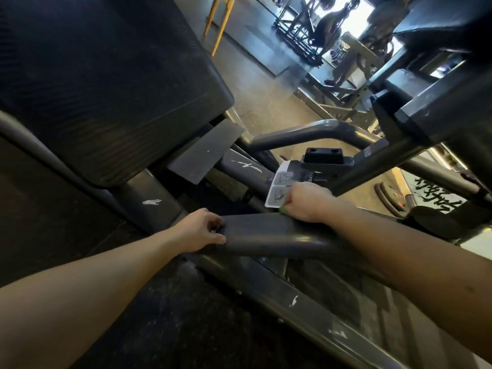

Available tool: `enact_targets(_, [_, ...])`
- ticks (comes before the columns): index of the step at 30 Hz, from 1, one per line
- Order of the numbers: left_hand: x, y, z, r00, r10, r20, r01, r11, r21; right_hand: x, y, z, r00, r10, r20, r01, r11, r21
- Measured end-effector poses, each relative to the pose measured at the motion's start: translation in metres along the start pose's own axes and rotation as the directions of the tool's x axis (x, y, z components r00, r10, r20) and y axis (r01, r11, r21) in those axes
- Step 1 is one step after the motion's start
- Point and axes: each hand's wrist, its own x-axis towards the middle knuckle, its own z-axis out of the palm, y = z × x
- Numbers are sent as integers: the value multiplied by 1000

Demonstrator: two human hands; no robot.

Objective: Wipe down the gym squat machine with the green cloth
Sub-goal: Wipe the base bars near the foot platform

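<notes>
The squat machine fills the view: a large black pad [106, 83] at upper left and dark grey steel tubes. A thick grey tube [266, 233] runs across the middle. My left hand [202, 230] grips the left end of that tube. My right hand [308, 202] is closed on the green cloth [283, 209], of which only a small green edge shows under the fingers. It presses on the tube's top, right beside a white instruction sticker [279, 191].
A black rubber stop block [323, 155] sits behind the sticker. A curved grey handle bar [306, 133] arches beyond it. Another black pad [439, 20] hangs at upper right. Yellow frame legs [219, 25] and other gym machines stand in the background on a worn floor.
</notes>
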Motion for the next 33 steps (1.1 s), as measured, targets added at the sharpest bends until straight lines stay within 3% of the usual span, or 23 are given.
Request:
enact_targets(2, [2, -2, 0, 1000, 1, -12, -1, 1000, -9, -5, -4, 2, 999, 21, -44, -21, 1000, -2])
enact_targets(7, [5, -7, 3, 1000, -6, -5, 6, 1000, -27, -13, -80, 24, 986, -135, -93, 142, 988, 66])
enact_targets(10, [0, -4, 5, 1000, -9, -3, 9, 1000, -23, -20, -109, 31, 969, -245, -30, 247, 966, 74])
enact_targets(15, [-2, -8, 4, 1000, -7, -14, 7, 1000, -8, -29, -66, 1, 918, -370, 145, 328, 911, 248])
enact_targets(17, [-1, -9, 4, 1000, -9, -15, 9, 1000, -19, -30, -50, -6, 895, -398, 203, 369, 915, 165])
enact_targets(20, [2, -12, 4, 1000, -9, -13, 9, 1000, -26, -29, -44, 2, 911, -362, 195, 361, 932, 40])
enact_targets(25, [2, -18, 6, 999, -9, -39, 7, 999, -49, -9, -74, 21, 985, -169, -15, 170, 985, 42])
enact_targets(30, [0, -22, 7, 999, -28, -44, 28, 1000, 9, 15, -106, 24, 990, -129, -47, 132, 990, 48])
enact_targets(33, [0, -28, 6, 999, -16, -50, 17, 999, 32, -9, -94, 23, 977, -210, -46, 210, 978, -20])
